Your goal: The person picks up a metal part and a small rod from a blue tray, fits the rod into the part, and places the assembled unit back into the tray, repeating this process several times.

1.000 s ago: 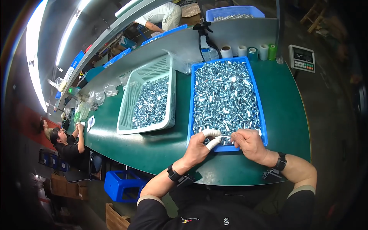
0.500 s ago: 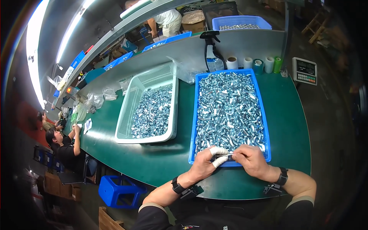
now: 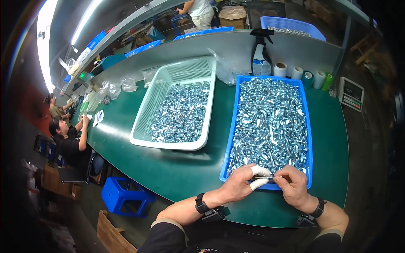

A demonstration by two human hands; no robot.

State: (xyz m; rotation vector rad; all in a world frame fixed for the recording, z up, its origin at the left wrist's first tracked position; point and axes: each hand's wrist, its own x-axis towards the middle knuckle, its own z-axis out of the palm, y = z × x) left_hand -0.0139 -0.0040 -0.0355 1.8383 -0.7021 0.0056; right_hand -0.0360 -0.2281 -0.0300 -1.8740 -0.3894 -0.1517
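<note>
Over the near edge of a blue tray (image 3: 233, 130), my left hand (image 3: 241, 184) pinches a small, slim, shiny metal piece (image 3: 270, 177) between thumb and forefinger, both wrapped in white. From the other side, the fingertips of my right hand (image 3: 294, 185) close on the piece's right end. Its exact shape is too small to make out. Many small silvery metal parts (image 3: 270, 122) fill the tray below my hands. To the left stands a pale green slotted basket (image 3: 141, 109), holding more such metal parts (image 3: 181, 114).
Along the back of the green table (image 3: 168, 168) stand a spray bottle (image 3: 261, 57) and several rolls (image 3: 280, 69), beside a digital scale (image 3: 351, 94). Clear plastic bags (image 3: 110, 90) lie at the left. A co-worker (image 3: 71, 135) sits at the far left, near a blue stool (image 3: 122, 196).
The whole view has shifted, so the tray and basket appear further right. Both hands stay at the tray's near edge, still pinching a small metal piece between them.
</note>
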